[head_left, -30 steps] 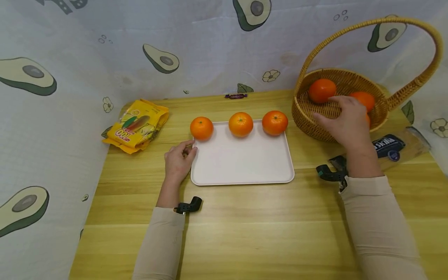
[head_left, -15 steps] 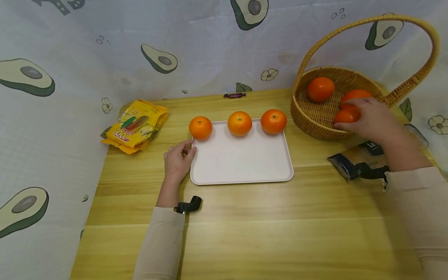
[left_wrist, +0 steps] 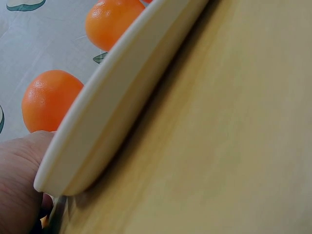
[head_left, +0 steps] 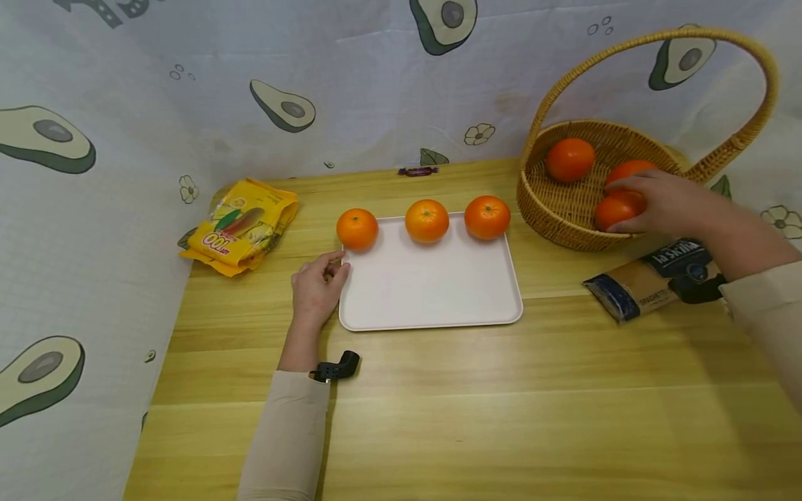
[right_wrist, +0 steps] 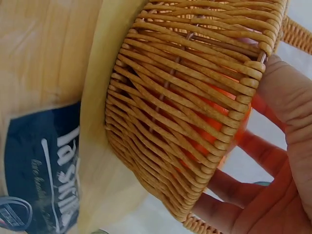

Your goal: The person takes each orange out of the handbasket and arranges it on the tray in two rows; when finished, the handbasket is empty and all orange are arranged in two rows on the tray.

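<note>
My right hand (head_left: 670,202) reaches into the wicker basket (head_left: 551,219), its fingers and thumb around a smooth orange-red tomato (head_left: 617,209) near the front rim. Behind it lies another tomato (head_left: 629,169), partly covered by the hand, and a third tomato (head_left: 570,160) sits at the basket's left. In the right wrist view, the basket wall (right_wrist: 170,97) hides most of the held tomato. My left hand (head_left: 316,289) rests loosely with its fingertips against the left rim of a white tray (head_left: 432,285). Several oranges (head_left: 427,221) sit in a row along the tray's back edge.
A yellow snack bag (head_left: 241,226) lies at the table's back left. A spaghetti packet (head_left: 651,278) lies in front of the basket, under the right forearm. One small purple-wrapped candy (head_left: 418,171) is by the wall. The basket's tall handle (head_left: 658,35) arches overhead.
The right hand has moved right within the basket and closed around the front tomato. Its forearm has swung right, uncovering more of the spaghetti packet. The left hand stays at the tray.
</note>
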Demonstrator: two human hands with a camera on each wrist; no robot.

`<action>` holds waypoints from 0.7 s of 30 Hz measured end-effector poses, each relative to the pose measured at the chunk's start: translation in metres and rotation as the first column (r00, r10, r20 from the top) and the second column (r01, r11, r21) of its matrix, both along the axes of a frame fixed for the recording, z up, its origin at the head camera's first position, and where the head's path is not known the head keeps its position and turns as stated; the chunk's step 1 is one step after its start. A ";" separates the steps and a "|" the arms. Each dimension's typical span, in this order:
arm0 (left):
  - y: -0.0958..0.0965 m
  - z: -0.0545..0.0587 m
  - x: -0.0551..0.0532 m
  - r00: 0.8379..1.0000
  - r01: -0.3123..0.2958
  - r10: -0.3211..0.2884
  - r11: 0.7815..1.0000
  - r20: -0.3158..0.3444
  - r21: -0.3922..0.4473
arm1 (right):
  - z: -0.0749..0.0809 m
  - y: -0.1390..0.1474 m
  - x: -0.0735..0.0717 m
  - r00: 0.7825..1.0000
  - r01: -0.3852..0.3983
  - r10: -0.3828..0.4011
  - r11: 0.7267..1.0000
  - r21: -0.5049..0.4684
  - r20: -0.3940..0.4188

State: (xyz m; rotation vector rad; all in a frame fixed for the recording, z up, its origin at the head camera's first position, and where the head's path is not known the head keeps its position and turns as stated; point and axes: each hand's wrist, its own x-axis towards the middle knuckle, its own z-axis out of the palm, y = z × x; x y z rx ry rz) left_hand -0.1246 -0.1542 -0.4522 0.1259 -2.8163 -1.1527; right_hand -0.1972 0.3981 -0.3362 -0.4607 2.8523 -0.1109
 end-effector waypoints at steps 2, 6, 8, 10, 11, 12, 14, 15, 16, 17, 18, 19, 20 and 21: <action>0.000 0.000 0.000 1.000 0.000 0.000 1.000 0.001 0.001 | 0.001 0.000 -0.002 1.000 -0.006 0.005 1.000 0.022 0.012; 0.000 -0.001 -0.001 1.000 0.001 -0.001 1.000 0.003 0.003 | 0.001 -0.001 -0.005 0.999 -0.008 0.006 0.998 0.058 0.034; 0.000 -0.001 -0.001 1.000 0.002 -0.002 1.000 0.005 0.000 | 0.001 -0.002 -0.006 0.999 -0.015 0.013 0.997 0.069 0.038; 0.000 -0.001 -0.001 1.000 0.002 -0.002 1.000 0.005 -0.002 | 0.001 -0.003 -0.006 0.999 -0.019 0.016 0.997 0.076 0.042; 0.000 -0.001 -0.001 1.000 0.002 -0.002 1.000 0.004 -0.001 | 0.001 -0.004 -0.006 0.999 -0.023 0.019 0.997 0.077 0.044; 0.000 -0.001 -0.001 1.000 0.001 -0.001 1.000 0.002 -0.001 | 0.000 -0.005 -0.006 0.999 -0.024 0.020 0.997 0.079 0.047; 0.000 -0.001 -0.001 1.000 0.000 0.000 1.000 -0.001 0.000 | 0.000 -0.006 -0.006 0.998 -0.024 0.020 0.997 0.077 0.052; 0.000 -0.001 -0.001 1.000 0.000 0.000 1.000 0.000 0.000 | -0.001 -0.006 -0.007 0.998 -0.024 0.020 0.997 0.075 0.055; 0.000 -0.001 -0.001 1.000 0.000 0.000 1.000 0.000 0.001 | -0.002 -0.006 -0.007 0.998 -0.024 0.020 0.997 0.073 0.058; 0.000 -0.001 -0.001 1.000 0.000 0.000 1.000 0.001 0.000 | -0.003 -0.005 -0.008 0.998 -0.027 0.023 0.997 0.070 0.061; 0.000 -0.001 -0.001 1.000 0.000 0.000 1.000 0.003 0.000 | -0.004 -0.005 -0.008 0.998 -0.030 0.026 0.997 0.067 0.064; 0.000 -0.001 -0.001 1.000 0.000 0.000 1.000 0.005 -0.001 | -0.005 -0.005 -0.008 0.997 -0.034 0.029 0.997 0.064 0.066; 0.000 -0.002 -0.001 1.000 0.000 0.000 1.000 0.008 -0.002 | -0.006 -0.005 -0.009 0.997 -0.038 0.033 0.997 0.062 0.067; 0.000 -0.002 -0.001 1.000 -0.001 0.001 1.000 0.010 -0.001 | -0.007 -0.004 -0.009 0.997 -0.043 0.039 0.997 0.059 0.067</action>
